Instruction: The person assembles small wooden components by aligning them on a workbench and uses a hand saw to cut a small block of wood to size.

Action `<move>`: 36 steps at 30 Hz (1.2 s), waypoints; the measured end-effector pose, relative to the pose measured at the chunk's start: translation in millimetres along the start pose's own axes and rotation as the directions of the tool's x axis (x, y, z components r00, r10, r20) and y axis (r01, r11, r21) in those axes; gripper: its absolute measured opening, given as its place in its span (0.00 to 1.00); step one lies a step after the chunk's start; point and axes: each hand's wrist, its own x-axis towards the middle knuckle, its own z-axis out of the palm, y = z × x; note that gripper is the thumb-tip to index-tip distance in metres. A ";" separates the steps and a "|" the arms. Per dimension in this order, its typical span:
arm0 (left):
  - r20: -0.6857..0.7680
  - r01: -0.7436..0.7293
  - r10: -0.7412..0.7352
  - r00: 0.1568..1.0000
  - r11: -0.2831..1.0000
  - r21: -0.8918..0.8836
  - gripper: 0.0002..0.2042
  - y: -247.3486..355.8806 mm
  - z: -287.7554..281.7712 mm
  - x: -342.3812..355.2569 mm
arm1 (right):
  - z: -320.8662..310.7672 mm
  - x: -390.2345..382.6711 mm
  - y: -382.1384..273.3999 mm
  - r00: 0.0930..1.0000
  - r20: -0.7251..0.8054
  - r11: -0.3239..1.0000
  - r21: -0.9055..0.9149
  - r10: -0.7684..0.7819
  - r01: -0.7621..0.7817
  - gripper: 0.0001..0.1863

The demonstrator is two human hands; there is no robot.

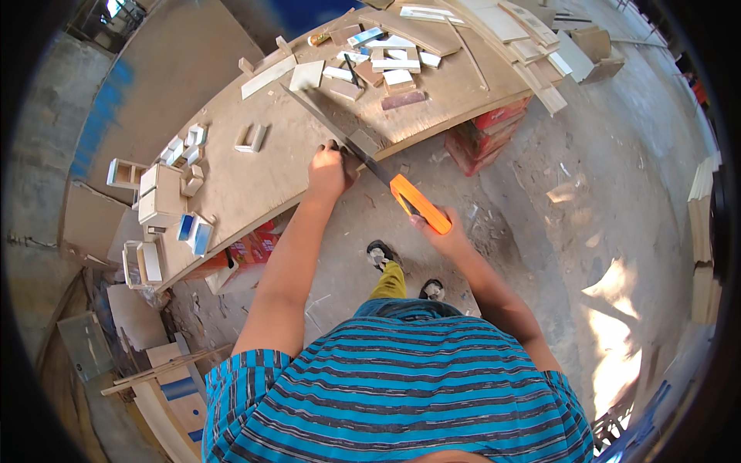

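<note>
My right hand (441,230) is wrapped round the orange handle (423,205) of a handsaw (328,123). The dark blade slants up and to the left, across the front edge of the workbench (293,166). Close to the left of the blade, my left hand (328,168) is closed with curled fingers at the bench edge; what lies under them is mostly hidden. A flat piece of wood (366,140) shows just right of the blade at the same edge.
Wood offcuts (395,65) and strips pile up at the bench's far side. A U-shaped wooden piece (251,138) lies mid-bench, and small box-like wooden frames (162,193) cluster at the left end. Red packages (486,135) sit under the bench. Long boards (532,69) overhang at far right.
</note>
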 end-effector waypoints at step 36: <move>0.022 0.128 -0.127 0.992 0.989 -0.074 0.07 -9.0 4.5 -1.3 | -45.5 -79.6 -47.6 0.936 0.349 0.901 -0.420 0.051 0.107 0.10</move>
